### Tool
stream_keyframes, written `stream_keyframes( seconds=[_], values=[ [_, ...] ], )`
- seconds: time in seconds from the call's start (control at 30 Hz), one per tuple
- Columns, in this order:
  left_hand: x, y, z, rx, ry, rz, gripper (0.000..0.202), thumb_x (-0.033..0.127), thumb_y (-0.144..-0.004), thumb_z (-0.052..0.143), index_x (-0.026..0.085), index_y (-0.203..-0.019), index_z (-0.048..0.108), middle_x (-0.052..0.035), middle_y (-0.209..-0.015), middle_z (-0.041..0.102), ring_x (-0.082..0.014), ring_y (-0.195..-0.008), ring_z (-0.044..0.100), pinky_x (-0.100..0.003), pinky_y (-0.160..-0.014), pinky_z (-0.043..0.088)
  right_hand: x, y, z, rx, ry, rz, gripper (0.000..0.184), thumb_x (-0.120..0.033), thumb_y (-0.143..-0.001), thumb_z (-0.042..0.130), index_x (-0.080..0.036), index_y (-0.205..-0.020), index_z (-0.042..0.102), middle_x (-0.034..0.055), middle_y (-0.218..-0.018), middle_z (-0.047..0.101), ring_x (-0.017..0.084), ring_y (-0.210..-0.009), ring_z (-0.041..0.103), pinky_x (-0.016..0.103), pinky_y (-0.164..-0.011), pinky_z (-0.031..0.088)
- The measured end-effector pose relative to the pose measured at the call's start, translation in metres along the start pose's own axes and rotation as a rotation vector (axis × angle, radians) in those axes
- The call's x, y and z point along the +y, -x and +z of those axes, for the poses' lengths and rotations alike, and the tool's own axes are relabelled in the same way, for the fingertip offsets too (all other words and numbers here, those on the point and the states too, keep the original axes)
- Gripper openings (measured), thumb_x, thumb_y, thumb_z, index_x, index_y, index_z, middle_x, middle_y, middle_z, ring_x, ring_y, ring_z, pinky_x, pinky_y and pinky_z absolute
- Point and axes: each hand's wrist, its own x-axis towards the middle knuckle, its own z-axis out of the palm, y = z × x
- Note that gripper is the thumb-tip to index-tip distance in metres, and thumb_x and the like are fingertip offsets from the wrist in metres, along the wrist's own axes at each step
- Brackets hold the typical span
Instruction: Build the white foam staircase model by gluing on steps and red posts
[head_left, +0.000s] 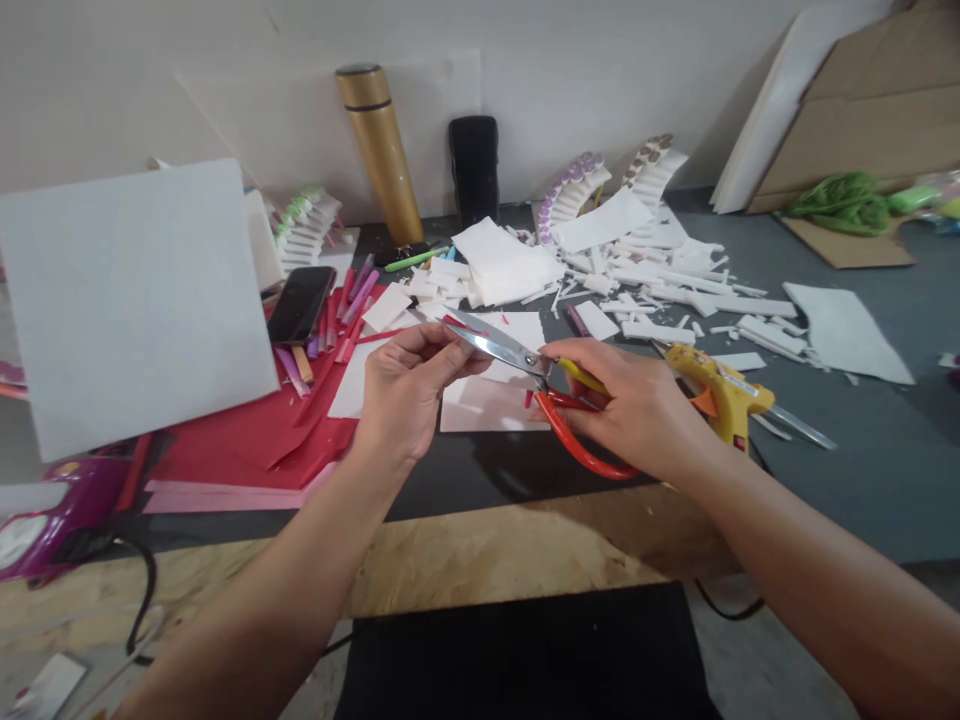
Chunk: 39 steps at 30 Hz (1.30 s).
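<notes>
My right hand (641,395) grips a pair of scissors (534,362) with red handles, its blades pointing left above the table. A yellow piece (581,377), perhaps another tool's handle, also shows under my right fingers. My left hand (409,390) is closed in a pinch beside the scissor tips. A small red strip (466,324) shows between its fingers and the blades; its far end is partly hidden. Below the hands lie white sheets (487,408) with small red scraps on them.
Red paper (240,430) and a black phone (301,305) lie left, near a propped white board (135,310). White offcuts (675,290) cover the back right. A yellow glue gun (712,385) lies right of my hand. A gold bottle (384,155) stands behind.
</notes>
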Motion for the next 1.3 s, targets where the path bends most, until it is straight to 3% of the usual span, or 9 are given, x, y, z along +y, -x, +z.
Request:
stream_keyframes(
  seconds=[0.23,0.5,0.83,1.1,1.3],
  values=[
    [-0.0005,-0.0001,0.0005,-0.010,0.024,-0.004,0.024,0.025,-0.062,0.090,0.012,-0.073,0.072,-0.0016,-0.069,0.071,-0.0139,-0.065,0.071,-0.031,-0.077,0.063,0.0000,0.0002,-0.0002,-0.016,0.009,-0.007,0.032,-0.040,-0.092,0.069,-0.020,-0.116,0.061,0.0014,-0.083,0.068,0.013,-0.061,0.059,0.026,-0.057,0.042],
    [-0.0008,-0.0006,-0.0006,-0.009,0.015,-0.031,0.026,0.025,-0.061,0.090,0.013,-0.074,0.071,-0.0023,-0.071,0.073,-0.0155,-0.066,0.072,-0.035,-0.081,0.063,-0.0020,-0.0007,-0.0031,-0.020,-0.006,-0.009,0.033,-0.044,-0.091,0.068,-0.020,-0.113,0.063,-0.0009,-0.072,0.064,0.013,-0.056,0.055,0.026,-0.054,0.041],
    [0.0019,-0.0009,-0.0011,-0.045,0.046,-0.048,0.020,0.024,-0.068,0.085,0.012,-0.075,0.071,-0.0029,-0.071,0.073,-0.0138,-0.067,0.072,-0.030,-0.077,0.064,0.0015,-0.0002,-0.0012,0.031,0.030,-0.030,0.032,-0.041,-0.091,0.068,-0.021,-0.114,0.064,0.0031,-0.082,0.070,0.016,-0.064,0.061,0.028,-0.060,0.045],
    [0.0001,-0.0009,0.0001,-0.033,0.024,-0.043,0.020,0.025,-0.066,0.085,0.013,-0.074,0.071,-0.0031,-0.072,0.074,-0.0154,-0.068,0.073,-0.032,-0.078,0.063,-0.0008,-0.0023,-0.0046,-0.019,-0.051,-0.021,0.031,-0.042,-0.093,0.065,-0.019,-0.114,0.063,0.0007,-0.075,0.065,0.013,-0.058,0.056,0.026,-0.057,0.042],
    [-0.0008,-0.0002,-0.0006,-0.045,-0.007,-0.021,0.014,0.022,-0.068,0.083,0.013,-0.074,0.074,-0.0019,-0.067,0.073,-0.0128,-0.063,0.070,-0.027,-0.071,0.062,0.0006,-0.0014,-0.0049,-0.018,-0.031,-0.024,0.034,-0.040,-0.091,0.068,-0.017,-0.116,0.063,0.0039,-0.086,0.070,0.014,-0.062,0.058,0.026,-0.060,0.043]
  ],
)
